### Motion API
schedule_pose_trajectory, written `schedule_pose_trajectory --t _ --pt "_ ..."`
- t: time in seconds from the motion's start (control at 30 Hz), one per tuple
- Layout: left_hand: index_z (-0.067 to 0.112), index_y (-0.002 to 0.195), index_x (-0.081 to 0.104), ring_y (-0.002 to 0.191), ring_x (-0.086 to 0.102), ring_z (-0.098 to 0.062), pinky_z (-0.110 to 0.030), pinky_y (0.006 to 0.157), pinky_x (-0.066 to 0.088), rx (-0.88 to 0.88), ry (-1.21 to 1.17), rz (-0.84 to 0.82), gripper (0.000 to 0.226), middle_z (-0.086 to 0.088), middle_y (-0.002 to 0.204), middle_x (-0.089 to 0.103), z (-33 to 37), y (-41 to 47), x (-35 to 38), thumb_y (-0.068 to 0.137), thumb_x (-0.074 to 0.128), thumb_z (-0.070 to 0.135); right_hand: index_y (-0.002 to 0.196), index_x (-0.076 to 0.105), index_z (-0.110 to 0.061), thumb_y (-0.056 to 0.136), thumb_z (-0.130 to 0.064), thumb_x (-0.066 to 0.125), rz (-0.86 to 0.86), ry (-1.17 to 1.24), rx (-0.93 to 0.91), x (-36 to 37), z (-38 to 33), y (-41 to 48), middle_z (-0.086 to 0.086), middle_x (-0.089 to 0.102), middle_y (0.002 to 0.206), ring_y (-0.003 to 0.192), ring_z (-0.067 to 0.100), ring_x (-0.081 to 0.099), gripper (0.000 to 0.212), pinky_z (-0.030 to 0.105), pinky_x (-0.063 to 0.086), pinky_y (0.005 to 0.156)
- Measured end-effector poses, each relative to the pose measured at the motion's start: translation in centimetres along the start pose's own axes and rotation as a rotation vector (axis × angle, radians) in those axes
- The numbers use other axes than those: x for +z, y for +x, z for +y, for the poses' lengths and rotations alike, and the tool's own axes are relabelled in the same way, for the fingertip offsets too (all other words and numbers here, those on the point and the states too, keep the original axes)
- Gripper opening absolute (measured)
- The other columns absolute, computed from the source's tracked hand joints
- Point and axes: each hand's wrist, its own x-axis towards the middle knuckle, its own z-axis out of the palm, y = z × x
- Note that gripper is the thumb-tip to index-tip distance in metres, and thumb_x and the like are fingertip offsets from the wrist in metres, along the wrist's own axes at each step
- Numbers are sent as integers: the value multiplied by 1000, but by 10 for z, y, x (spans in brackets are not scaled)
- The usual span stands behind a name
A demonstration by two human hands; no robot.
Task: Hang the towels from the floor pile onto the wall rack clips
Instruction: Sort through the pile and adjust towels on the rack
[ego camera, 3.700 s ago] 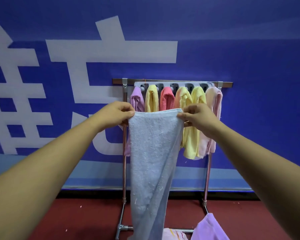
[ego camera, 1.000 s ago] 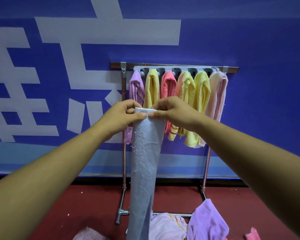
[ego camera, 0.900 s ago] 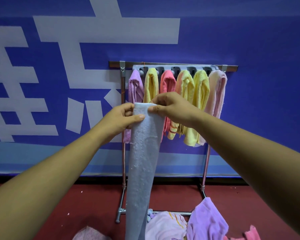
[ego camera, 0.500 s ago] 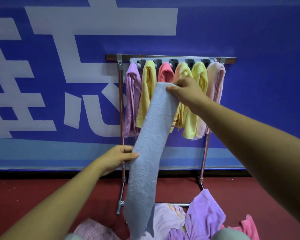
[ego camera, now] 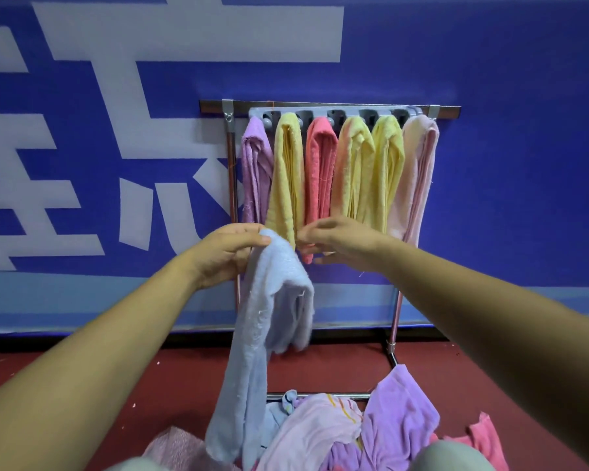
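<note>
Soft, light and limp, the light blue towel (ego camera: pixel 269 321) droops from the left hand (ego camera: pixel 225 256), which grips its bunched top fold, likely the best hold, below the wall rack (ego camera: pixel 354 104), while the right hand (ego camera: pixel 340 243) hovers just right, loosely curled and empty.

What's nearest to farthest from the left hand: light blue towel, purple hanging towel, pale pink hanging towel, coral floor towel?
1. Light blue towel, in the left hand.
2. Purple hanging towel, just above, left end of the rack.
3. Pale pink hanging towel, its right end.
4. Coral floor towel, lower right.
</note>
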Motion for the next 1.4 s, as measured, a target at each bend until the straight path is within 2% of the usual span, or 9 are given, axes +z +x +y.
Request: schedule_pose_trajectory --t 0.1,0.23,0.4,0.6,0.8,1.0,1.17,1.23,1.4 --pt "13 93 73 89 67 -17 -24 74 54 -6 6 -17 13 -7 95 70 7 2 1 86 65 19 103 71 -11 95 -27 65 -233 237 -60 15 -12 2 5 68 94 89 19 62 19 35 48 87" --pt "13 99 74 89 65 -18 -27 76 53 -37 43 -27 41 -9 99 70 5 2 -9 67 82 38 109 61 11 92 -28 70 -254 2 -64 19 -23 -3 6 60 85 79 15 57 43 30 46 79" --pt "8 95 70 82 57 -26 -26 69 49 -86 57 -19 51 -13 91 63 -10 -2 -13 63 88 43 98 60 12 85 -30 76 -260 -86 -74 23 -28 -9 19 58 94 88 32 52 47 48 39 80" --pt "8 104 73 96 69 -23 -29 84 53 -229 64 -175 44 -14 106 72 -37 -16 -11 72 84 37 79 64 -2 97 -4 57 -74 256 -165 0 -36 -13 7 65 67 60 18 61 20 28 49 60" --pt "10 96 74 75 67 -13 -22 71 53 -186 -64 -120 57 -3 82 72 -39 -24 -13 53 93 42 75 60 -7 94 -8 62 -79 44 -13 -25 -16 -10 12 62 72 63 22 60 20 30 48 55" --pt "7 111 69 66 63 -13 -23 62 52 -89 -159 -155 57 -2 76 67 -2 -13 -10 61 86 29 113 64 -2 90 -18 68 -363 79 150 -14 3 -13 16 70 110 103 30 65 28 39 54 92" --pt "2 119 64 84 67 -18 -26 72 54 -140 -12 -204 40 -7 97 70 15 -4 -9 81 59 15 109 72 -10 93 -22 57 -554 247 40 16 -11 -15 7 73 107 98 20 69 25 33 53 92" --pt "4 111 68 83 69 -16 -24 72 55 -183 44 -219 37 -6 95 73 18 -5 -15 78 71 21 102 76 -12 91 -12 57 -555 233 23 15 -18 -10 4 75 100 92 17 70 22 30 55 87" --pt "-12 120 55 103 50 -35 -46 91 38 -325 259 -154 92 -21 110 59 9 -10 -44 58 90 47 90 79 -10 93 -6 56 -421 228 -26 1 -22 -1 5 75 93 86 17 70 23 31 54 86"
